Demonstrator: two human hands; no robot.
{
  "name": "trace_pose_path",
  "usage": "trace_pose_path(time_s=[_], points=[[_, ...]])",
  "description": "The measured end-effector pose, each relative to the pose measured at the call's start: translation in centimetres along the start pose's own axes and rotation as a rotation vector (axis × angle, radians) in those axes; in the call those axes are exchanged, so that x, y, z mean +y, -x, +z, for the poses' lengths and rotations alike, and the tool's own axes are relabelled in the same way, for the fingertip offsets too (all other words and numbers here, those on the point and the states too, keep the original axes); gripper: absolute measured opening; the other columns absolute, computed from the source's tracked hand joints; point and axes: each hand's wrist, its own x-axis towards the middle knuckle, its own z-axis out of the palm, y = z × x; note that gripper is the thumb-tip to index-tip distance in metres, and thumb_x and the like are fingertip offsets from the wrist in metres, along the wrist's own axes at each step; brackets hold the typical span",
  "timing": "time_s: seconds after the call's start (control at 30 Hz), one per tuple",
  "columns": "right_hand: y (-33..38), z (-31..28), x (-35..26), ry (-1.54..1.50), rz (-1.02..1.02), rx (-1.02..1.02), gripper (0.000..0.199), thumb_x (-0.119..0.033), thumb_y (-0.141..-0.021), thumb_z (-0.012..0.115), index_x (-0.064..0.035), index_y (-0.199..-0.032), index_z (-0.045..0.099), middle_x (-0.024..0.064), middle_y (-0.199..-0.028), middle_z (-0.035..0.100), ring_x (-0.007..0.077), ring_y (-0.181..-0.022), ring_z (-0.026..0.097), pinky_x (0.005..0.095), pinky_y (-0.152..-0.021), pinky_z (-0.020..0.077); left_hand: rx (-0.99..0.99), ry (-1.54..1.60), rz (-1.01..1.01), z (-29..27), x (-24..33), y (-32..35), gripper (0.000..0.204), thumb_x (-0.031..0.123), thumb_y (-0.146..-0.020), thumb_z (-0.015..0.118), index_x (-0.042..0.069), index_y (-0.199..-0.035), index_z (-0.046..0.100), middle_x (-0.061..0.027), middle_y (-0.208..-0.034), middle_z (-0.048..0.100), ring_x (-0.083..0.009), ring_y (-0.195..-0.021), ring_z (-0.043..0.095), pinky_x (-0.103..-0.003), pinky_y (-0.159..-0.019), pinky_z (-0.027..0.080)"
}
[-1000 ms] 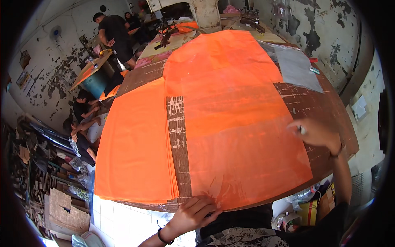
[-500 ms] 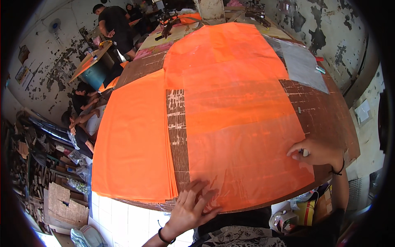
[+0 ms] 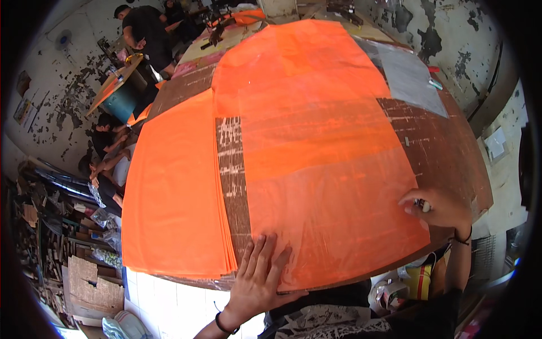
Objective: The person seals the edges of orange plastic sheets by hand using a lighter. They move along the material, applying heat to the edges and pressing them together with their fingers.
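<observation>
Left hand [image 3: 257, 285]: fingers spread, palm down, on the near-left corner of a sheet [image 3: 333, 192]. Right hand [image 3: 440, 208]: curled round a small object [image 3: 424, 205] at the sheet's right edge, contact unclear. The sheet's long axis runs from the worktop's [image 3: 446, 152] near edge toward its far edge, beside an orange stack [image 3: 172, 186].

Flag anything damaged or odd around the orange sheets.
Wear: the broad brown tabletop shows pale, scraped-looking streaks between the flat stack of orange sheets and the long translucent orange sheet; the off-white walls have dark patches, as if paint had peeled.
</observation>
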Motion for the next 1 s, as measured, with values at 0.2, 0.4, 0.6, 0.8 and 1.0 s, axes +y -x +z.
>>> trace_pose_path(time_s=[0.2, 0.4, 0.6, 0.8, 1.0], points=[[2.0, -0.6, 0.0, 0.056, 0.111, 0.098, 0.018, -0.017, -0.086, 0.066, -0.0071, -0.101, 0.066, 0.0103, -0.087, 0.069, 0.0259, -0.077, 0.067, 0.0346, -0.069, 0.0504, -0.003, -0.003, 0.014, 0.3, 0.0, -0.1, 0.088, 0.064, -0.067, 0.073, 0.003, -0.127, 0.054, -0.0256, -0.141, 0.04, -0.0395, -0.135, 0.036, -0.05, -0.11, 0.031], [2.3, -0.4, 0.4, 0.06, 0.1, 0.113, 0.018, -0.017, -0.086, 0.066, -0.0085, -0.102, 0.067, 0.0101, -0.086, 0.069, 0.0254, -0.078, 0.067, 0.0346, -0.068, 0.0504, -0.008, 0.005, 0.03, 0.2, 0.2, -0.2, 0.087, 0.063, -0.068, 0.074, 0.002, -0.126, 0.054, -0.0259, -0.141, 0.041, -0.0403, -0.134, 0.036, -0.05, -0.11, 0.031], [-1.5, 0.6, -3.2, 0.083, -0.081, -0.067, 0.021, -0.023, -0.089, 0.062, -0.0098, -0.104, 0.066, 0.0115, -0.086, 0.069, 0.0264, -0.076, 0.067, 0.0364, -0.066, 0.0514, 0.024, -0.002, 0.032, 0.0, 0.3, 0.6, 0.085, 0.061, -0.066, 0.075, 0.001, -0.124, 0.057, -0.0251, -0.14, 0.042, -0.0394, -0.134, 0.037, -0.05, -0.11, 0.031], [-7.2, 3.3, -8.4, 0.32, -0.4, -0.106, 0.025, -0.02, -0.088, 0.058, -0.0129, -0.112, 0.065, 0.0138, -0.076, 0.066, 0.03, -0.065, 0.064, 0.0392, -0.058, 0.0509, 0.058, 0.071, 0.021, -0.2, -0.3, 1.0, 0.08, 0.056, -0.06, 0.082, 0.004, -0.117, 0.061, -0.0196, -0.133, 0.051, -0.0357, -0.128, 0.047, -0.05, -0.107, 0.036], [-15.9, 7.8, -11.1, 0.335, -0.733, 0.242, 0.036, -0.011, -0.081, 0.058, -0.01, -0.116, 0.061, 0.0121, -0.068, 0.064, 0.0308, -0.058, 0.063, 0.042, -0.052, 0.0499, 0.168, 0.139, -0.005, 0.0, -1.0, 0.6, 0.07, 0.052, -0.061, 0.083, 0.002, -0.106, 0.063, -0.0155, -0.12, 0.058, -0.0339, -0.114, 0.057, -0.046, -0.097, 0.047]])
